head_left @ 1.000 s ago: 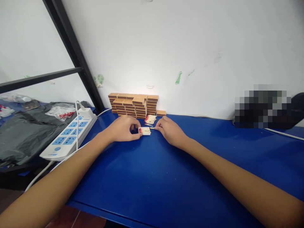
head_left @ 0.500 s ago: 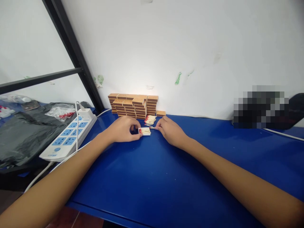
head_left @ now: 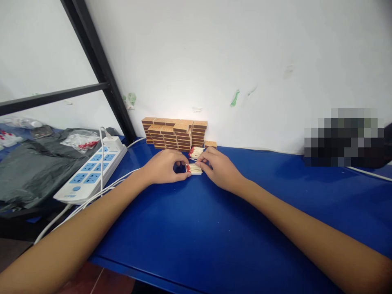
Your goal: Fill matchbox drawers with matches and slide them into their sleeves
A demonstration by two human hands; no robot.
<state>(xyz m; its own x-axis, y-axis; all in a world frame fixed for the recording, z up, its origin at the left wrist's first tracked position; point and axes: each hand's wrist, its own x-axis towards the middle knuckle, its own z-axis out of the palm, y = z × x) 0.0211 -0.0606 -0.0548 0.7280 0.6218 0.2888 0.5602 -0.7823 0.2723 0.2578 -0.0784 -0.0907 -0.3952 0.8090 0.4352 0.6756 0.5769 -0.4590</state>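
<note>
My left hand grips the left end of a small white matchbox tray between thumb and fingers. Red-headed matches lie in the tray, heads towards the left. Over the tray's right end, my right hand is closed in a pinch at the pale end of a match, partly hidden by the fingertips. Just behind the tray sits a loose pile of matches, heads also to the left.
Stacked brown matchboxes stand against the wall, with a single matchbox to their right. A white power strip with cables lies left on the blue table. Beyond it are a dark plastic sheet and a black metal frame.
My right hand has brought the match leftward from beside the tray to over it. The view has shifted slightly. My left hand keeps its grip on the tray.
</note>
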